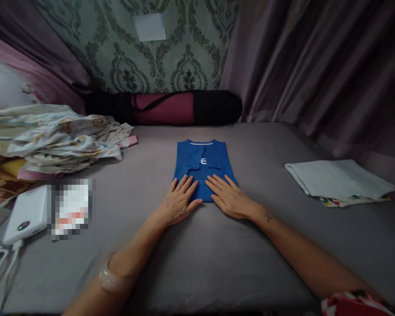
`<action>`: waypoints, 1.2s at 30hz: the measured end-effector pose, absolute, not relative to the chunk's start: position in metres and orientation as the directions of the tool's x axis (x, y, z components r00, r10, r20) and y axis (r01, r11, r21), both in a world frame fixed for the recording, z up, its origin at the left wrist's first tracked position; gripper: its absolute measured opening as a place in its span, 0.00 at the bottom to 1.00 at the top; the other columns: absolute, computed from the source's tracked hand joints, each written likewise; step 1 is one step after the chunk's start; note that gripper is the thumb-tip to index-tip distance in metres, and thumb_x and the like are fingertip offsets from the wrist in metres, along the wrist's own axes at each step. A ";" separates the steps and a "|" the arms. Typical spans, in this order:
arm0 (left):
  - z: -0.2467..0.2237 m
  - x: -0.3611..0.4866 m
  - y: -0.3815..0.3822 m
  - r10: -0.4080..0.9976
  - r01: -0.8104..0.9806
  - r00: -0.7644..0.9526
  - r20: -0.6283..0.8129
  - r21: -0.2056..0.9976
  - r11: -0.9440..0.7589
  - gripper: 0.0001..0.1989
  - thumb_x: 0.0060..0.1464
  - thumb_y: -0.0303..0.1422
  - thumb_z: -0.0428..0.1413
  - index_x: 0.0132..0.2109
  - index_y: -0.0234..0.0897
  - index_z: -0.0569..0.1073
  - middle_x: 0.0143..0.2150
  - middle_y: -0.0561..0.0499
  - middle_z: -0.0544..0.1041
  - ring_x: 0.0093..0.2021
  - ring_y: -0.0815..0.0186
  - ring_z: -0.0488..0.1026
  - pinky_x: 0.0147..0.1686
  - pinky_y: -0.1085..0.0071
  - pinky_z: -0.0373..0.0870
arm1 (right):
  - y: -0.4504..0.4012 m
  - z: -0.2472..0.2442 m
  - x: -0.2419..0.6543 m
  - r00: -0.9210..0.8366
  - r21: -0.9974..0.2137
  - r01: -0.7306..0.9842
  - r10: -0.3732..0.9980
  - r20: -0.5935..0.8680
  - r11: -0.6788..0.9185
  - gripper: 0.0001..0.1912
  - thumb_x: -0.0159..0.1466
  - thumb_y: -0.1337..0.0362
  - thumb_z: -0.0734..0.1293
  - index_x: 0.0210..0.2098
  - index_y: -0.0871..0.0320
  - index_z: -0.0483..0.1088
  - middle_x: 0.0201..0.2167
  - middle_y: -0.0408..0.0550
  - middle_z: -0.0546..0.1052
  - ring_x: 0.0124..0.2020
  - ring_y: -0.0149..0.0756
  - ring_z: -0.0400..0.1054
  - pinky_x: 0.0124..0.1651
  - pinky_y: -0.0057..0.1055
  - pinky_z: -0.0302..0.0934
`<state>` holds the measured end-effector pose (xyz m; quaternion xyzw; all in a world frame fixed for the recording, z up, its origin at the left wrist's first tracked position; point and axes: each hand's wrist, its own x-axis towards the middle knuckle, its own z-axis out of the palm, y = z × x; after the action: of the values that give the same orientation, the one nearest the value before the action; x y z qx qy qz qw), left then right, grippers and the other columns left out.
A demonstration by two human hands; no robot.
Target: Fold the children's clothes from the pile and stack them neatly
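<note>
A blue shirt (pixel 191 153) lies partly folded on the grey bed sheet (pixel 145 175), its neckline with a white strip at the far end. Its sleeves are folded inward over the body, and a white letter shows between them. My left hand (pixel 181 202) rests flat on the near left corner of the shirt, fingers spread. On the near right corner lies my right hand (pixel 230 197), palm down with the fingers stretched out. Both hands press on the folded near edge, and neither grips the cloth.
Patterned crumpled clothes (pixel 69 136) are heaped at the left. Nearer stands a white power bank (pixel 31 213) with cables, beside a blurred-out white item (pixel 72 206). Folded pale cloth (pixel 339 177) lies at the right. A black and maroon rolled bag (pixel 171 107) lines the wall.
</note>
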<state>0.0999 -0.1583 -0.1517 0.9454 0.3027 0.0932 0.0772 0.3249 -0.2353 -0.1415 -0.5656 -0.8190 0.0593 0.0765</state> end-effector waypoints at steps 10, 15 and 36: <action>-0.136 0.105 -0.163 0.359 0.327 0.905 0.226 0.168 -0.930 0.16 0.67 0.35 0.46 0.51 0.38 0.75 0.54 0.43 0.76 0.54 0.58 0.72 0.52 0.59 0.69 | -0.246 -0.134 0.321 -0.363 -0.281 0.878 0.921 0.141 0.389 0.28 0.71 0.53 0.55 0.67 0.57 0.57 0.68 0.52 0.58 0.70 0.41 0.45 0.71 0.50 0.39; -0.139 0.107 -0.164 0.352 0.324 0.886 0.302 0.141 -0.936 0.15 0.67 0.31 0.44 0.50 0.36 0.74 0.51 0.43 0.78 0.51 0.59 0.75 0.49 0.62 0.71 | -0.244 -0.146 0.327 -0.344 -0.291 0.876 0.921 0.182 0.384 0.26 0.70 0.58 0.58 0.65 0.59 0.59 0.66 0.53 0.61 0.68 0.40 0.51 0.71 0.47 0.43; -0.133 0.065 -0.128 0.556 0.485 0.815 0.163 0.334 -0.808 0.31 0.50 0.20 0.44 0.62 0.35 0.67 0.63 0.45 0.69 0.63 0.61 0.66 0.64 0.59 0.62 | -0.244 -0.128 0.384 -0.282 -0.376 0.872 0.950 0.135 0.313 0.40 0.54 0.82 0.53 0.65 0.57 0.61 0.64 0.48 0.65 0.65 0.34 0.58 0.68 0.40 0.52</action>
<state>0.0651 -0.1284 -0.1331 0.9423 0.2761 0.1274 0.1398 0.3841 -0.2437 -0.1281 -0.5747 -0.7924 0.1150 0.1688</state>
